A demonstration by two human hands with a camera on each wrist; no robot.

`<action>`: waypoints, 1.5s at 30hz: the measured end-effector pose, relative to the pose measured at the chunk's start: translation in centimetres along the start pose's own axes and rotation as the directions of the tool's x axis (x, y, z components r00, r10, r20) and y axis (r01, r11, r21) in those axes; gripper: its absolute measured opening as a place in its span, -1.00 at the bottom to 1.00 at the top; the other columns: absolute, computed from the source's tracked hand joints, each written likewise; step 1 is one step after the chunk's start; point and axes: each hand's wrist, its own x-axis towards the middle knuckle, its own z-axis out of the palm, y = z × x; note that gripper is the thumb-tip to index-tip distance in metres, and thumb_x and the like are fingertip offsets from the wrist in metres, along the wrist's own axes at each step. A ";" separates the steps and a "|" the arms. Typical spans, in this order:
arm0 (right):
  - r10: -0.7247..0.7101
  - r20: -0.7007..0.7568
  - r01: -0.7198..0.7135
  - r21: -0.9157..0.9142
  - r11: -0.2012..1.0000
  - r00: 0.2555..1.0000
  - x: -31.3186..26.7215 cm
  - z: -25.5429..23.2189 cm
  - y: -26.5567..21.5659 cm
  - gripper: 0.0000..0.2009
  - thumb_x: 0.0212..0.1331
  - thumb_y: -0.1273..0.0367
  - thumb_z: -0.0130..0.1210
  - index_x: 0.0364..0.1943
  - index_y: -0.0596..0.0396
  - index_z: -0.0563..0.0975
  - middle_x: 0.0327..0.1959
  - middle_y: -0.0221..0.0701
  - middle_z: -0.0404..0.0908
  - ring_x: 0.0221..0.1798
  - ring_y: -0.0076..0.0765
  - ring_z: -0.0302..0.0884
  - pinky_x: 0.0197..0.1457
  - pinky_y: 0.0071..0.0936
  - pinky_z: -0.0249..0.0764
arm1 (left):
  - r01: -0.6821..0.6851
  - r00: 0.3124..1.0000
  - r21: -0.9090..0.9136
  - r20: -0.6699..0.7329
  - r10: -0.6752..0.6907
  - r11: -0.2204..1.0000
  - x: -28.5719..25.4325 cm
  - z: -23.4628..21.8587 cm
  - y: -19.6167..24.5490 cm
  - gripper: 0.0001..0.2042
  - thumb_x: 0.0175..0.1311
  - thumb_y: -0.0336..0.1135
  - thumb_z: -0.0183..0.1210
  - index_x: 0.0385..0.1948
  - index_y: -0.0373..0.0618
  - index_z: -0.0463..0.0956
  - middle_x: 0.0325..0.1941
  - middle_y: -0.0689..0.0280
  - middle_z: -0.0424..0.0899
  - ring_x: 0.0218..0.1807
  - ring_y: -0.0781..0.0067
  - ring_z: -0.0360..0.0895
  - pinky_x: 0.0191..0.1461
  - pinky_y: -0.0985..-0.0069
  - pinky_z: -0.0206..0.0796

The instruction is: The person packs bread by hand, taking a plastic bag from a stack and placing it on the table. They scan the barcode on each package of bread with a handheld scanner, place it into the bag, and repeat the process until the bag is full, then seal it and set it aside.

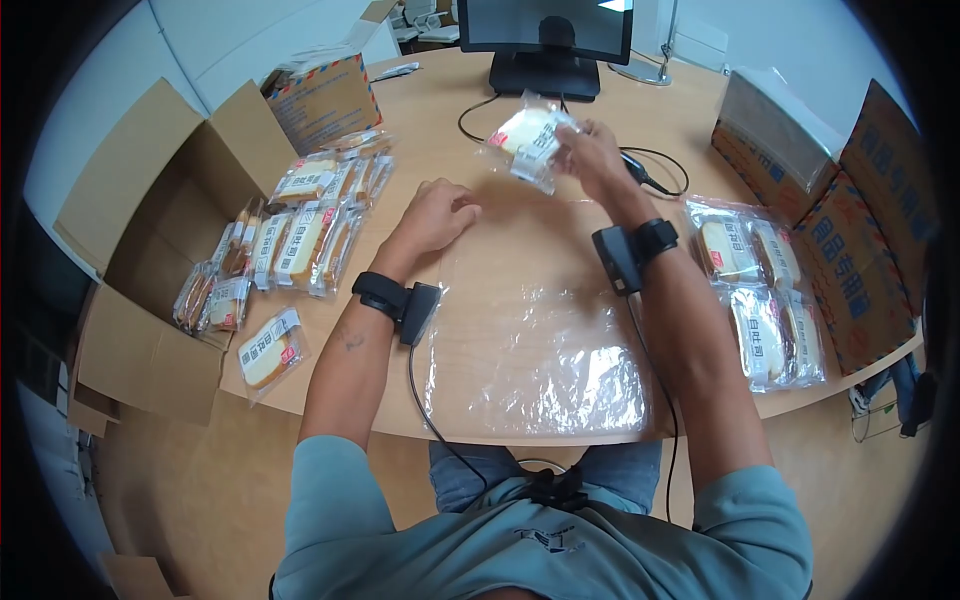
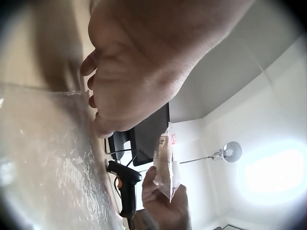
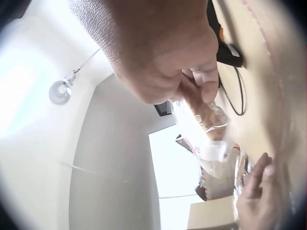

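The right hand (image 1: 597,160) pinches one packaged bread (image 1: 530,140) by its edge, held up above the far middle of the table. In the right wrist view the thumb and fingers of the right hand (image 3: 168,62) grip the wrapped bread (image 3: 206,120). The left hand (image 1: 437,215) rests on the table with fingers loosely bent, holding nothing, by the top left corner of a flat clear plastic bag (image 1: 530,350). In the left wrist view the left hand (image 2: 134,72) lies beside the clear bag (image 2: 48,153).
Packaged breads (image 1: 300,245) are piled at the left before an open carton (image 1: 150,220); one pack (image 1: 268,350) lies apart. At the right, a clear bag of breads (image 1: 760,345) lies beside cartons (image 1: 860,270). A monitor (image 1: 545,30), a black scanner (image 2: 125,187) and cables are at the back.
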 end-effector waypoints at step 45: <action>0.027 -0.008 -0.028 -0.119 0.992 1.000 2.5 -0.2 -1.0 -0.74 0.27 0.36 0.09 -0.05 0.21 0.48 -0.11 -0.26 0.55 -0.03 -0.25 0.56 0.03 -0.29 0.50 | -0.044 0.994 0.185 0.103 0.025 0.982 -1.0 0.4 -0.7 -0.79 0.15 -0.34 0.13 -0.27 -0.25 0.62 -0.19 -0.03 0.62 -0.03 -0.15 0.48 0.13 0.14 0.34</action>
